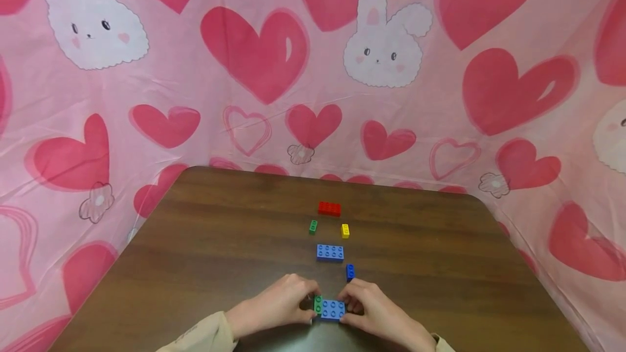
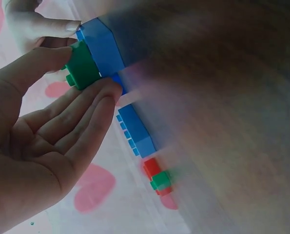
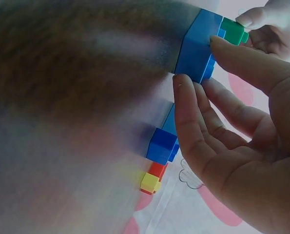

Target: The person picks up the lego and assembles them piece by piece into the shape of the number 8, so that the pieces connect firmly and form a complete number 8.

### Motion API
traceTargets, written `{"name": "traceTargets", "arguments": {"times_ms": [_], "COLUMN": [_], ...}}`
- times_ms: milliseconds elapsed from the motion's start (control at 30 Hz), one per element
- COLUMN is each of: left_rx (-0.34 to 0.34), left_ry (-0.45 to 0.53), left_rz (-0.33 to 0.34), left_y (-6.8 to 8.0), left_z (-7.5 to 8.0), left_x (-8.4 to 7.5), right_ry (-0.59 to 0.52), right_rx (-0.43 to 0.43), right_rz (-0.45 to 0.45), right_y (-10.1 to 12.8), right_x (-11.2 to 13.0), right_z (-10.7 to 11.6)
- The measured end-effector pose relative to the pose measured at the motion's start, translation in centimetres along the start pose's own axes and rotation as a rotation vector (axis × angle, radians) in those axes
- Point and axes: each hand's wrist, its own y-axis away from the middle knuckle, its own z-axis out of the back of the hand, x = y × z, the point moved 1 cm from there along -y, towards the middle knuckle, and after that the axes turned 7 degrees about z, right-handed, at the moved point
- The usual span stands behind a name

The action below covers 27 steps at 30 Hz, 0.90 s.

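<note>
Near the front of the table, my left hand (image 1: 279, 304) pinches a small green toy building brick (image 1: 318, 305) between thumb and fingers. That green brick sits on top of the left end of a light-blue eight-stud brick (image 1: 333, 310), whose remaining studs show to its right. From the other side, my right hand (image 1: 380, 309) holds the light-blue brick by its right end, the thumb at the near edge and fingers at the far edge. In the right wrist view, the green brick (image 3: 234, 31) stands higher than the blue brick (image 3: 198, 46).
Just beyond my right fingers lies a small dark-blue brick (image 1: 350, 272). Farther back are another light-blue brick (image 1: 330, 253), a small green one (image 1: 313, 227), a small yellow one (image 1: 345, 231) and a red one (image 1: 330, 209). Pink heart-patterned cloth (image 1: 337, 107) surrounds the brown table (image 1: 205, 254).
</note>
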Motion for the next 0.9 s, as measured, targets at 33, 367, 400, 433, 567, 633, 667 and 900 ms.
{"name": "traceTargets", "arguments": {"times_ms": [33,367,400,433,567,633,667,900], "left_rx": [0.0,0.003,0.002,0.003,-0.003,-0.01,-0.014,0.014], "left_ry": [0.005,0.033,0.034,0.038,0.036,0.029,0.024,0.063], "left_rz": [0.001,0.009,0.009,0.009,0.003,-0.003,-0.005,0.018], "left_y": [0.0,0.1,0.1,0.1,0.0,0.0,0.0,0.1], "left_z": [0.0,0.1,0.1,0.1,0.0,0.0,-0.1,-0.1], "left_x": [0.1,0.2,0.2,0.2,0.3,0.4,0.4,0.4], "right_ry": [-0.003,-0.013,-0.007,0.003,0.05,0.073,0.084,0.086], "right_rx": [0.003,-0.035,-0.051,-0.067,-0.137,-0.164,-0.175,-0.161], "right_rz": [-0.003,0.021,0.029,0.033,0.057,0.067,0.078,-0.004], "right_y": [0.0,0.1,0.1,0.1,0.1,0.0,0.0,-0.6], "right_x": [0.0,-0.1,-0.1,-0.2,-0.5,-0.7,-0.9,-1.5], "right_z": [0.0,1.0,1.2,1.4,2.2,2.6,2.8,4.0]}}
